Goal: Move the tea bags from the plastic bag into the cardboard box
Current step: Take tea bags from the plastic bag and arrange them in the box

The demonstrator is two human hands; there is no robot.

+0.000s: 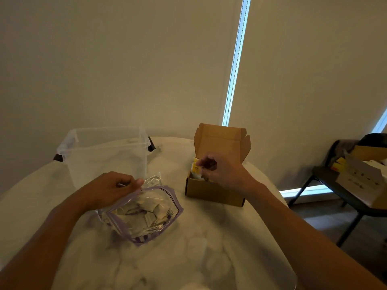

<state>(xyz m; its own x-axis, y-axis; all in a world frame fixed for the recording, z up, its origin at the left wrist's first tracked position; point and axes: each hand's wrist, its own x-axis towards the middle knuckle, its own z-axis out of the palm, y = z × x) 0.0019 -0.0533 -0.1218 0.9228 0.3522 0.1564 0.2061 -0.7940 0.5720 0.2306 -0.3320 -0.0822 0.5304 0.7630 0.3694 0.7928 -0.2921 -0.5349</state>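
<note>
left hand (113,188) pinches the plastic bag (167,190) rim to hold it open; right hand (219,171), at 2 o'clock, pinches a tea bag (196,168) over the cardboard box (213,192)

Table (209,248) layout, clock read from the plastic bag (134,227), 12 = away from the person. The bag lies on the table near the middle, mouth up, with tea bags (146,208) piled inside. Storage tub (104,155) at 11 o'clock, just behind the bag, by the table's far edge. Cardboard box (213,193) at 2 o'clock, apart from the bag, lid (219,141) standing up on its far side. Left hand (109,189) pinches the bag's rim at 10 o'clock. Right hand (222,172) is over the box's open top, pinching one tea bag (196,167) at the box's 9 o'clock end. Off-table at 3 o'clock: bench (326,176) with cartons (360,172) on it.
</note>
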